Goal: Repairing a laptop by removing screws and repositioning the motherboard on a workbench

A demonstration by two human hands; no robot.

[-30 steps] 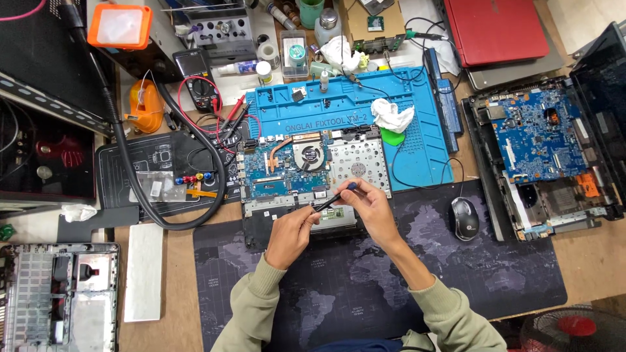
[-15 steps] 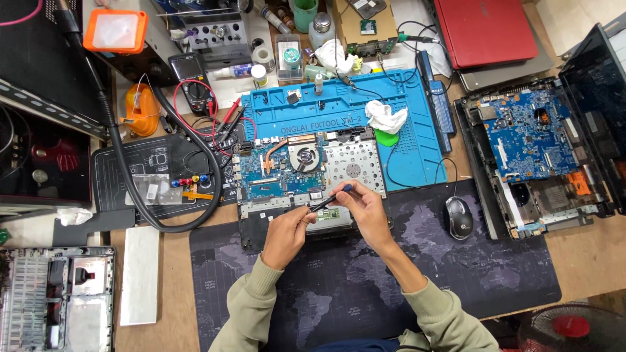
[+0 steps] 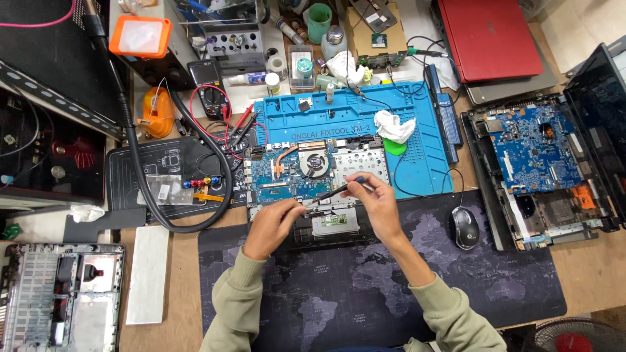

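Note:
An opened laptop base (image 3: pixel 365 160) with a blue circuit board (image 3: pixel 277 176), copper heat pipe and round fan (image 3: pixel 316 161) lies between the blue work mat and the dark desk mat. My right hand (image 3: pixel 377 205) holds a thin dark tool (image 3: pixel 339 190), a screwdriver or tweezers, slanted down to the left over the board's lower edge. My left hand (image 3: pixel 272 225) rests at the front edge of the base, fingertips close to the tool's tip. Both sleeves are olive green.
A blue silicone mat (image 3: pixel 424 140) carries a crumpled white cloth (image 3: pixel 394 125). A black mouse (image 3: pixel 464 227) sits right of my hands. A second opened laptop (image 3: pixel 538 169) lies at the right, a red laptop (image 3: pixel 489 36) behind it. Multimeter leads (image 3: pixel 231 120), a thick black hose (image 3: pixel 140 176) and a bare chassis (image 3: pixel 59 296) fill the left.
The hands stay at the same spot on the laptop base with the tool; only the camera has shifted slightly.

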